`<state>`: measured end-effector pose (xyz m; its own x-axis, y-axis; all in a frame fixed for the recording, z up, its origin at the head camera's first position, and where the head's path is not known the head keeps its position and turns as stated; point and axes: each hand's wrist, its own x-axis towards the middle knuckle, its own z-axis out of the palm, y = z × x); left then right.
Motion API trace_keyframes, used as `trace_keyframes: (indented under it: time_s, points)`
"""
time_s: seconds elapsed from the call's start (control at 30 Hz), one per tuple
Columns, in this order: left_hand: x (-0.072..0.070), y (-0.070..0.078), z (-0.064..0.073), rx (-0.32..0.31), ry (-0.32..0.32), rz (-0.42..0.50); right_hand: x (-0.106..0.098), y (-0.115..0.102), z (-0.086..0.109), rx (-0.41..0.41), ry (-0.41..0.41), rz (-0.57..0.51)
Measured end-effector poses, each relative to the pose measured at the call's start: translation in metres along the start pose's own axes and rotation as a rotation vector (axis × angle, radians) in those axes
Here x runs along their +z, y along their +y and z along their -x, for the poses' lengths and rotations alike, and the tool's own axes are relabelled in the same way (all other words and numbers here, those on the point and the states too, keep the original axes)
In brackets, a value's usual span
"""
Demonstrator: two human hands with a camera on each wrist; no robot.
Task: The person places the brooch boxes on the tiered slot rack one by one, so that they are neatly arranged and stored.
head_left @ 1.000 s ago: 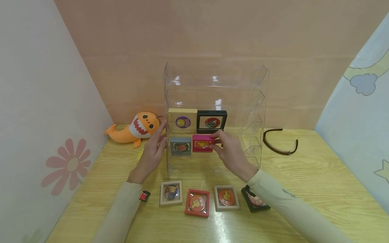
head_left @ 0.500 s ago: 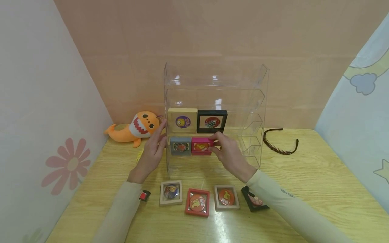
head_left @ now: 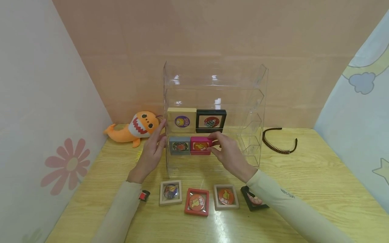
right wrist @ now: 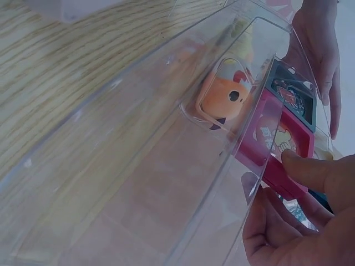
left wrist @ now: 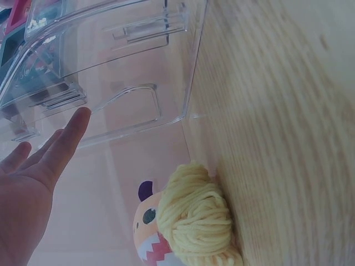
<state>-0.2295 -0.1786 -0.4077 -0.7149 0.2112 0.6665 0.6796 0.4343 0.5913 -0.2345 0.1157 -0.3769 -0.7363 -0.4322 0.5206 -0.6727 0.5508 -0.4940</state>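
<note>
A clear acrylic rack (head_left: pixel 212 76) with several tiers stands on the table. On one of its lower tiers a pink framed badge (head_left: pixel 200 145) sits upright, side by side with a grey framed badge (head_left: pixel 179 145). My right hand (head_left: pixel 228 152) pinches the pink frame at its right side, thumb in front, fingers behind. My left hand (head_left: pixel 149 156) has its fingers extended and touches the rack's left side wall; in the left wrist view a fingertip meets the clear plastic. One tier higher stand a cream framed badge (head_left: pixel 173 126) and a black framed badge (head_left: pixel 211 121).
In front of the rack lie a beige frame (head_left: pixel 162 193), a red frame (head_left: pixel 197 213), another beige frame (head_left: pixel 226 207) and a dark frame (head_left: pixel 251 204) partly under the right sleeve. An orange shark plush (head_left: pixel 121 134), yellow yarn (left wrist: pixel 197 216) and a brown headband (head_left: pixel 276 147) flank the rack.
The pink framed badge has gone slightly down and left, into the tier against the grey one. My right hand moved with it and still pinches it. My left hand has stayed in place.
</note>
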Motion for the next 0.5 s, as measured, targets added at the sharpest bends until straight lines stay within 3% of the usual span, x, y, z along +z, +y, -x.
trace_keyframes:
  time_s: [0.5]
  points:
    - [-0.004, 0.001, 0.001, -0.017, -0.004, -0.018, -0.028, -0.001, 0.011, -0.070, 0.142, 0.091]
